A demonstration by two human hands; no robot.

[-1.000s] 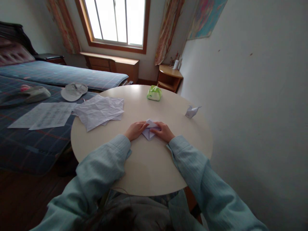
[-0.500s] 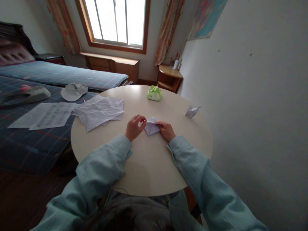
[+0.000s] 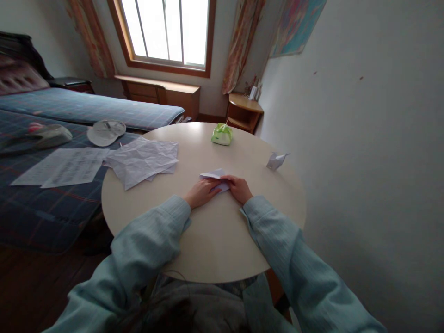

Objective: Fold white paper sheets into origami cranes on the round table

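Note:
A small folded sheet of white paper [image 3: 212, 174] lies on the round cream table [image 3: 222, 236] between my hands, with a flap standing up along its far side. My right hand [image 3: 238, 187] is closed on the paper's right edge, fingers over it. Stretched across the near part of the paper is my left hand [image 3: 203, 192], its fingers flat below the raised flap and its thumb apart. My left fingertips come close to my right hand and partly hide the paper. A folded paper bird [image 3: 276, 161] stands at the table's right side.
Crumpled white sheets [image 3: 145, 157] lie on the table's left side. A green tissue pack [image 3: 222, 134] sits at the far edge. Beside the table, a bed [image 3: 69, 199] holds printed sheets [image 3: 69, 165] and a light cap [image 3: 106, 132]. A white wall [image 3: 364, 162] borders the right.
My left hand has dropped from a raised pinch at the paper's left corner to lie flat across its near part. The flap's left end now shows. My right hand has hardly moved.

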